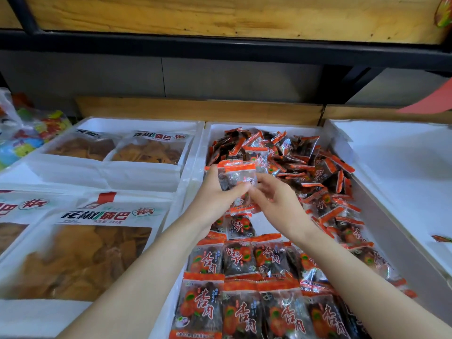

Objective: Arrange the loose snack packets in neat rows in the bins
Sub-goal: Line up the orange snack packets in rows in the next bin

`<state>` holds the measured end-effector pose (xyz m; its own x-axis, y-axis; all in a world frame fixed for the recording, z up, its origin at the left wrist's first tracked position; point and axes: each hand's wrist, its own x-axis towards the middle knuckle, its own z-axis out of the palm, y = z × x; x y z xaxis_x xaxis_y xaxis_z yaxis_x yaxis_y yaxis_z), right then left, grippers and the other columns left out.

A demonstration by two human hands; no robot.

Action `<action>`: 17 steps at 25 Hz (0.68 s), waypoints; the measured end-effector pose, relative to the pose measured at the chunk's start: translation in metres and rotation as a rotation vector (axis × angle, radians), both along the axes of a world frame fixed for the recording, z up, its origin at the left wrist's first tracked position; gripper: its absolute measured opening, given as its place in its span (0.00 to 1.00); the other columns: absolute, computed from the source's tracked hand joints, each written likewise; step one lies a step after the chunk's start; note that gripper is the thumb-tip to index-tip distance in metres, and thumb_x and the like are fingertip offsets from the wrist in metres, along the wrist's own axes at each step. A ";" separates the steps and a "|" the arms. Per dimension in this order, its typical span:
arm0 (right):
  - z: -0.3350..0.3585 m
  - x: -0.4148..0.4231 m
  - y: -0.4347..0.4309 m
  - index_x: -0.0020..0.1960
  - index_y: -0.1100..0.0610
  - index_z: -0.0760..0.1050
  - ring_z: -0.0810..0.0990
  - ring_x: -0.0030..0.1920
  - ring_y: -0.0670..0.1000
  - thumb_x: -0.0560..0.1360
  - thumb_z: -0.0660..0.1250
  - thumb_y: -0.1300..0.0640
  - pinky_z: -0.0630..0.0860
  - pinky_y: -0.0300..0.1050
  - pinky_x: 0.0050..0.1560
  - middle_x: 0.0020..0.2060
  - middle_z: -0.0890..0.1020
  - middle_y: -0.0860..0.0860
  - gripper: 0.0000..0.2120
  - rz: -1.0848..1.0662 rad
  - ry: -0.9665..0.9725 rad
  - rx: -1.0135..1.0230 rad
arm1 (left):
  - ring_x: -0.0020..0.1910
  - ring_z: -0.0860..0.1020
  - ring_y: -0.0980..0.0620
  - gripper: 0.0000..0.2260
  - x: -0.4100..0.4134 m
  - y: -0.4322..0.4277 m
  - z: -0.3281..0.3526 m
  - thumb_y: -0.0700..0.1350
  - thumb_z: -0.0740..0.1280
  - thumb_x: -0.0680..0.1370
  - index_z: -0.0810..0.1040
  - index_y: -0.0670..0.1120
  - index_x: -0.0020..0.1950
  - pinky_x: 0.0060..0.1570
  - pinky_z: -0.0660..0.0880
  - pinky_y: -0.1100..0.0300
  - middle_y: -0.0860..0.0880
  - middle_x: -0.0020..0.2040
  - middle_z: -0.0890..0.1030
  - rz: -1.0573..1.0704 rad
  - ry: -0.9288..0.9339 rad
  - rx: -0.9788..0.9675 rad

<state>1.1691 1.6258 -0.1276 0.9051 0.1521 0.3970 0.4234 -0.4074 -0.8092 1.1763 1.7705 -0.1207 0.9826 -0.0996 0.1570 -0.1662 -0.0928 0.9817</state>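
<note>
From the head camera we look down on three white foam bins set side by side under a wooden shelf (220,15) with a black frame. Our two bare forearms reach into the middle bin (264,126). We see the left hand (215,194) curled round a small stack (238,173) of clear, orange-topped packets, thumb across the front and fingers behind, holding it upright above the bin's left side. The right hand (278,199) meets it from the right: its thumb and forefinger pinch the stack's lower right corner, close against the left thumb, the other fingers loosely curled behind. Whether the packet showing just below the hands belongs to the stack, we cannot tell.

In the near half of that bin lie the rows (256,289), packets flat, label up, edge to edge across the width. In the far half and along the right wall sits the heap (305,162), packets tumbled at all angles. Between the two we see a bare patch of white floor.

The left bin (137,122) holds big bags (97,253) of brown crisps. The right bin (391,155) shows one lone packet (441,238) near its right edge. At the far left we make out a blurred bag of bright sweets (31,135)
</note>
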 end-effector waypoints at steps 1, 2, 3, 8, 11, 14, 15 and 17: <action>0.002 0.000 0.002 0.60 0.49 0.74 0.78 0.38 0.49 0.80 0.60 0.57 0.76 0.46 0.45 0.37 0.81 0.47 0.11 -0.002 -0.032 0.003 | 0.55 0.80 0.54 0.14 0.002 0.001 0.002 0.44 0.72 0.76 0.73 0.50 0.59 0.56 0.77 0.56 0.52 0.54 0.82 0.019 -0.015 -0.031; 0.004 0.003 0.004 0.59 0.45 0.73 0.78 0.40 0.48 0.81 0.57 0.57 0.75 0.45 0.46 0.39 0.80 0.45 0.12 -0.006 -0.053 0.027 | 0.54 0.81 0.53 0.13 0.006 0.004 0.004 0.44 0.72 0.75 0.74 0.50 0.58 0.57 0.77 0.53 0.51 0.53 0.83 0.051 -0.031 -0.067; 0.006 0.007 0.005 0.60 0.45 0.72 0.78 0.43 0.46 0.82 0.55 0.56 0.74 0.44 0.49 0.42 0.80 0.43 0.12 -0.017 -0.057 0.064 | 0.53 0.82 0.51 0.12 0.008 0.006 0.006 0.43 0.73 0.75 0.76 0.51 0.56 0.58 0.77 0.49 0.51 0.52 0.84 0.090 -0.053 -0.110; -0.006 0.051 0.010 0.73 0.57 0.61 0.69 0.67 0.52 0.80 0.59 0.58 0.66 0.43 0.65 0.66 0.71 0.52 0.22 -0.093 0.128 -0.300 | 0.50 0.83 0.50 0.12 0.018 0.024 0.016 0.43 0.74 0.74 0.79 0.47 0.55 0.58 0.77 0.49 0.49 0.50 0.84 0.264 -0.079 -0.257; -0.018 0.071 0.012 0.74 0.58 0.58 0.63 0.69 0.56 0.76 0.67 0.57 0.61 0.45 0.67 0.68 0.69 0.55 0.31 -0.171 0.139 -0.633 | 0.56 0.80 0.49 0.26 0.019 0.025 0.019 0.55 0.76 0.65 0.78 0.48 0.60 0.61 0.76 0.47 0.48 0.57 0.82 0.286 -0.060 -0.260; -0.025 0.078 0.017 0.63 0.56 0.72 0.70 0.60 0.56 0.71 0.73 0.54 0.68 0.45 0.59 0.55 0.77 0.52 0.22 -0.269 0.024 -0.586 | 0.59 0.79 0.47 0.32 0.021 0.025 0.019 0.60 0.73 0.60 0.77 0.48 0.61 0.62 0.75 0.44 0.47 0.59 0.81 0.286 -0.048 -0.279; -0.024 0.076 0.019 0.54 0.54 0.75 0.73 0.53 0.55 0.71 0.73 0.54 0.71 0.43 0.51 0.47 0.77 0.49 0.14 -0.278 0.003 -0.534 | 0.61 0.78 0.46 0.34 0.021 0.025 0.020 0.60 0.72 0.60 0.75 0.47 0.63 0.63 0.74 0.43 0.47 0.61 0.80 0.293 -0.043 -0.271; -0.018 0.071 0.020 0.40 0.56 0.72 0.75 0.41 0.53 0.72 0.72 0.56 0.71 0.41 0.38 0.35 0.75 0.47 0.08 -0.266 -0.001 -0.388 | 0.66 0.75 0.46 0.37 0.024 0.027 0.017 0.60 0.72 0.66 0.69 0.46 0.70 0.66 0.72 0.43 0.46 0.67 0.76 0.286 0.010 -0.224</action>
